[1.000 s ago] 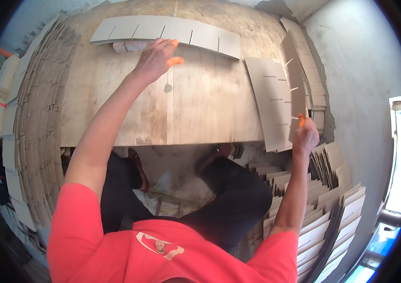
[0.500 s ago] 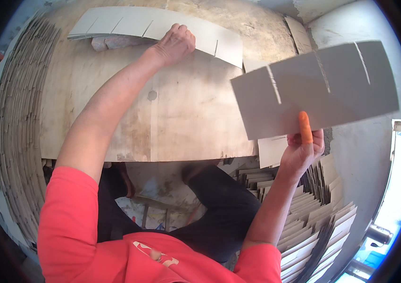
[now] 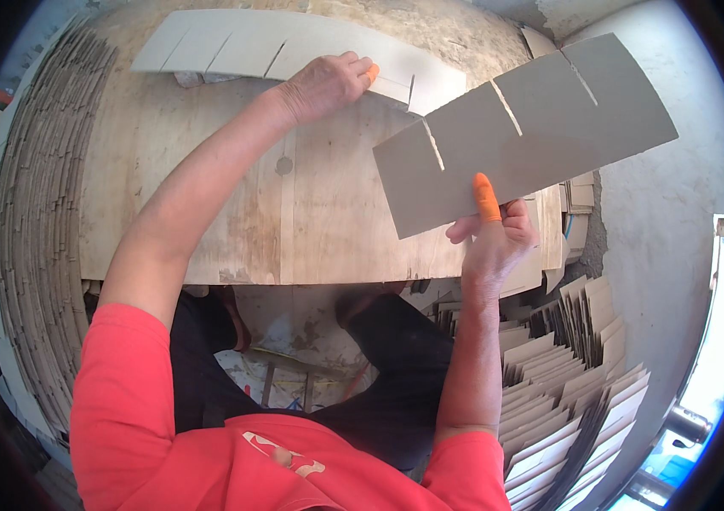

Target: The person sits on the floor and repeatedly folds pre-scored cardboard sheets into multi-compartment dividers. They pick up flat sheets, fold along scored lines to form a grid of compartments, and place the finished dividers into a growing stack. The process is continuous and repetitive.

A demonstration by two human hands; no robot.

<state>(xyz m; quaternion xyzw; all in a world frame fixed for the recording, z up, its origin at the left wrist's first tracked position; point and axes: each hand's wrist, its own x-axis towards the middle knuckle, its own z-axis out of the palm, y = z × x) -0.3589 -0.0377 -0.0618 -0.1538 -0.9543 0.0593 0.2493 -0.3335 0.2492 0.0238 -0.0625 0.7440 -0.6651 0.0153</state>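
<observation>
At the far side of the wooden board lies a long pale cardboard strip [image 3: 247, 38] with several narrow slots cut in from its near edge. My left hand [image 3: 328, 85] pinches that near edge, left of the rightmost slot; an orange finger cot covers one fingertip. My right hand [image 3: 502, 243] holds up a shorter grey cardboard divider [image 3: 549, 119] by its lower edge, its orange-covered thumb lying flat on the face. The divider's three slots open along its upper edge. It is tilted, right end higher, and its upper left edge overlaps the strip's right end in view.
Under both arms spreads the worn wooden board [image 3: 208, 196]. A tall stack of cardboard pieces [image 3: 47, 204] lines the left side. Rows of slotted cardboard [image 3: 566, 383] stand at lower right, beside a pale wall [image 3: 651, 238]. My legs are below the board's near edge.
My right hand has brought the grey divider leftward and tilted its right end up, toward the strip. My left hand has shifted slightly right and turned, so its orange-tipped finger shows.
</observation>
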